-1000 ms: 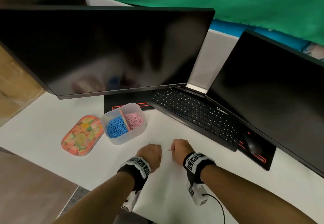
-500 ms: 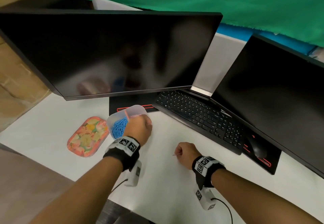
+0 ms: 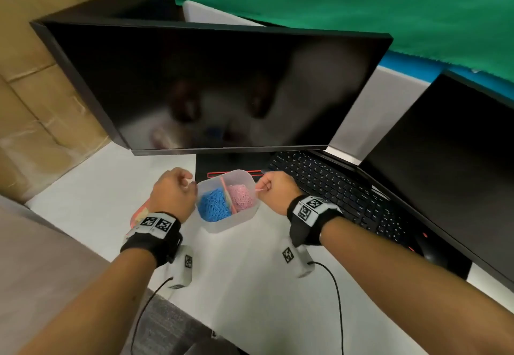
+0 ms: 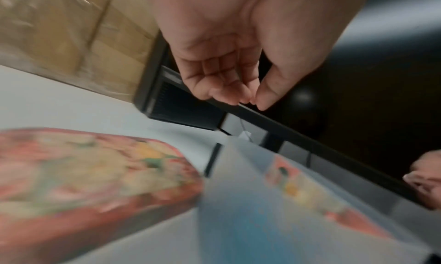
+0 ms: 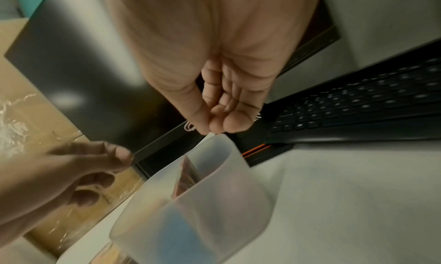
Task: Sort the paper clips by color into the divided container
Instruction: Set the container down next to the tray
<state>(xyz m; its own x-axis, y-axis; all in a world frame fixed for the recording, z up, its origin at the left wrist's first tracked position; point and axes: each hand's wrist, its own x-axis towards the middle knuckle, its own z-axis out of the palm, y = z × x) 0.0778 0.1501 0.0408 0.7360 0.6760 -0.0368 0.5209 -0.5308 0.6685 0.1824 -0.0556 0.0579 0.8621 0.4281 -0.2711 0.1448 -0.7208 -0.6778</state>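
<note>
Keyboard (image 3: 333,185) rt of container (image 3: 225,222) (lid (image 4: 78,175) left) — monitor (image 3: 217,87) behind.

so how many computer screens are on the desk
2. One big dark screen stands straight ahead behind the clip container; a second dark screen sits to the right, angled behind the keyboard, partly cut off by the picture edge.

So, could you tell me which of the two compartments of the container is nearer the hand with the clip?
The pink-clip compartment; the right hand pinching a pink clip hovers at its edge, while the blue one sits beyond the divider.
</note>
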